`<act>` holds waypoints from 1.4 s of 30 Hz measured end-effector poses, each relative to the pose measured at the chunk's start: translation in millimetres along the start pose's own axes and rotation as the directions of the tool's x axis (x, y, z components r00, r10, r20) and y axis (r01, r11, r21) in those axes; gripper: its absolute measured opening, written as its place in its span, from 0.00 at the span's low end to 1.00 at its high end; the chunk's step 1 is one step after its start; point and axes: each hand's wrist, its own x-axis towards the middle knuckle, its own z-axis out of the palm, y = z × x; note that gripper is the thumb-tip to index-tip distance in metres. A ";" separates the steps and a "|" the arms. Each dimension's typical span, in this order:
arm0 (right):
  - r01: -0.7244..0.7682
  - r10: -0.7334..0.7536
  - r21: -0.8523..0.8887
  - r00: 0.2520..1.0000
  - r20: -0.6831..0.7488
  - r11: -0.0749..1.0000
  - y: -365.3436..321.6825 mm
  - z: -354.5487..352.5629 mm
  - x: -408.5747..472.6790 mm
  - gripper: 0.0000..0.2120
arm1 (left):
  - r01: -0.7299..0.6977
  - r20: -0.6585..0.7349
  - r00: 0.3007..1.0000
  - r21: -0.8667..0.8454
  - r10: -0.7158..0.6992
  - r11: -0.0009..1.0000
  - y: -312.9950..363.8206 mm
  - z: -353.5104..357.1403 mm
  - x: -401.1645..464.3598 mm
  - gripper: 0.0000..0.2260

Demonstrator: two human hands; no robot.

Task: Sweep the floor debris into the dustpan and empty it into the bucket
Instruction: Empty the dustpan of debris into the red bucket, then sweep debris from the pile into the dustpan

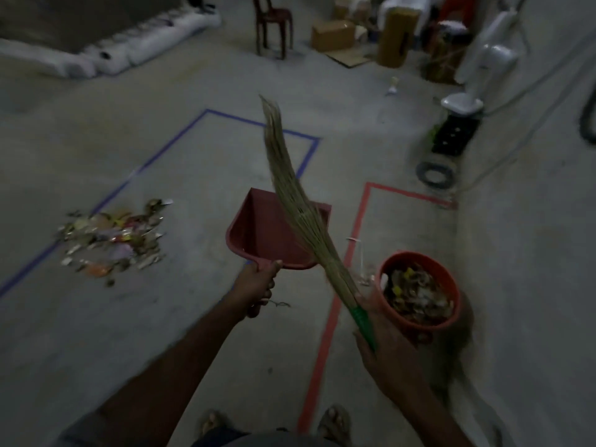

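My left hand [258, 282] grasped the red dustpan [274, 233], empty at center frame; my right hand [383, 346] clenched the broom [296, 195] by its green handle. The bucket [419, 291] stood part-filled at lower right, the debris pile [113, 237] well apart at left. Best, I judged, to set the pan's lip flat beside the pile and sweep short, low strokes.

We are seeing a dark red dustpan [271, 230] being held above the floor, its open mouth pointing away and its tray looking bare. A straw broom [290, 195] with a green handle is crossing over it, bristles raised. Mixed debris [113, 240] is lying piled at left. An orange-red bucket [419, 293] is standing at right, holding litter.
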 end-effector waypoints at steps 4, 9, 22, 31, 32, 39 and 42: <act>0.118 -0.110 -0.074 0.988 0.109 0.990 -64.9 44.1 35.8 0.34 | -0.018 -0.131 0.991 -0.041 0.013 0.999 -16.1 -101.1 -14.5 0.16; 0.272 -0.247 -0.073 0.936 0.251 0.959 -162.6 126.7 64.7 0.36 | 0.013 -0.283 0.958 -0.107 -0.043 0.994 -48.9 -234.7 -29.7 0.16; 0.475 -0.436 0.012 0.797 0.418 0.880 -331.0 269.1 143.0 0.42 | 0.015 -0.533 0.820 -0.347 -0.210 0.938 -120.1 -455.2 -45.8 0.15; 0.469 -0.407 0.036 0.721 0.562 0.882 -404.6 405.5 283.4 0.33 | 0.039 -0.628 0.691 -0.463 -0.359 0.885 -138.6 -576.6 40.6 0.13; 0.471 -0.403 0.039 0.705 0.583 0.881 -411.1 426.0 304.5 0.33 | 0.045 -0.634 0.680 -0.465 -0.369 0.884 -136.5 -591.8 56.2 0.13; 0.454 -0.299 0.030 0.535 0.790 0.890 -448.5 558.6 433.5 0.33 | 0.118 -0.672 0.555 -0.520 -0.491 0.846 -131.6 -689.6 188.3 0.12; 0.466 -0.244 0.006 0.452 0.858 0.885 -449.7 628.3 467.9 0.32 | 0.144 -0.690 0.509 -0.520 -0.514 0.842 -148.6 -727.5 243.8 0.11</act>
